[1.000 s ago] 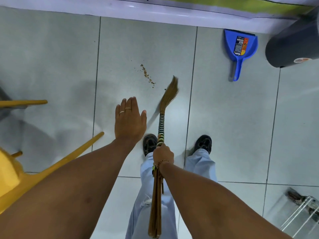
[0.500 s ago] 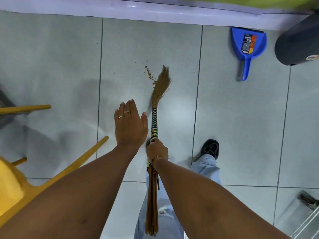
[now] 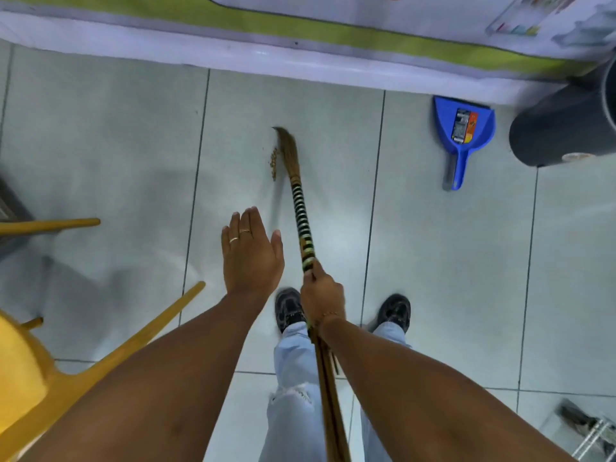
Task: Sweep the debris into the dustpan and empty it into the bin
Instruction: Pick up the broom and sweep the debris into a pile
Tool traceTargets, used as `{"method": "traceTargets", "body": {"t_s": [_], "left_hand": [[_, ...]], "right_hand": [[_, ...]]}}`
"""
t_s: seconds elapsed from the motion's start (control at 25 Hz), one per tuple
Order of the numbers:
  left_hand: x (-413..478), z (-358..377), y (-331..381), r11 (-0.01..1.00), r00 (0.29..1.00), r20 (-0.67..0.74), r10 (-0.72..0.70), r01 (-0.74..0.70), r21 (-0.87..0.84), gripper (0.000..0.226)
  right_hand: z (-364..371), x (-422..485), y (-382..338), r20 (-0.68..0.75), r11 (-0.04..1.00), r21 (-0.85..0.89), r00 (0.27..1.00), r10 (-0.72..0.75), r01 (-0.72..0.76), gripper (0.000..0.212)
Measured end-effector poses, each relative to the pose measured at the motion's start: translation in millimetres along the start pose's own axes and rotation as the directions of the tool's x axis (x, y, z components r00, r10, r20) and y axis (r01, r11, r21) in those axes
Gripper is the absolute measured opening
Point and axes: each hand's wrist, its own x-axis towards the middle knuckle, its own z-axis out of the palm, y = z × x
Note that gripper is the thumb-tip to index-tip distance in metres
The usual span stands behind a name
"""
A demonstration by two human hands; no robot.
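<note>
The left hand (image 3: 251,253) has a wide, empty grip, flat and palm-down over the floor; the right hand (image 3: 321,295) grips the banded handle of the grass broom (image 3: 301,211), arm stretched forward. The bristle tip touches the right of a small line of debris (image 3: 273,163) on the tile. This looks like the gathering step. The next move likely calls for pulling the crumbs rightward toward the blue dustpan (image 3: 463,135), well apart, beside the dark bin (image 3: 563,128).

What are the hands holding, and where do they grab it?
The right hand holds the broom by its stick, just below the striped wrapping. The left hand is open and flat, holding nothing.
</note>
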Motion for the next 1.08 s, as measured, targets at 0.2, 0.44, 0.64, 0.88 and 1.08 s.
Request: {"method": "traceTargets", "body": {"t_s": [0.2,0.44,0.64,0.88,1.08], "left_hand": [[20.1,-32.9,24.6,0.999,1.0,-0.028,0.003,-0.004,-0.034,0.057],[71.8,-25.2,60.5,1.0,0.998,-0.056,0.011,-0.012,-0.019,0.056],[108.3,-8.1,99.6,1.0,1.0,-0.012,-0.01,0.01,-0.003,0.056],[144.1,0.2,147.3,0.993,0.993,-0.022,-0.115,0.114,-0.042,0.054],[151.0,1.4,170.6,0.994,0.994,-0.027,-0.103,0.101,-0.043,0.053]], "right_hand": [[-73.6,30.7,-33.2,-0.099,0.984,-0.15,0.989,-0.111,0.095,0.046],[-150.1,142.6,-108.6,-0.063,0.924,-0.35,0.98,-0.188,0.155,0.042],[-176.8,195.6,-118.0,0.079,0.792,-0.574,0.976,-0.203,0.211,0.039],[-228.0,213.4,-85.6,0.253,0.551,-0.759,0.937,-0.24,0.346,0.044],[-255.4,218.7,-50.5,0.331,0.418,-0.817,0.916,-0.225,0.398,0.054]]}}
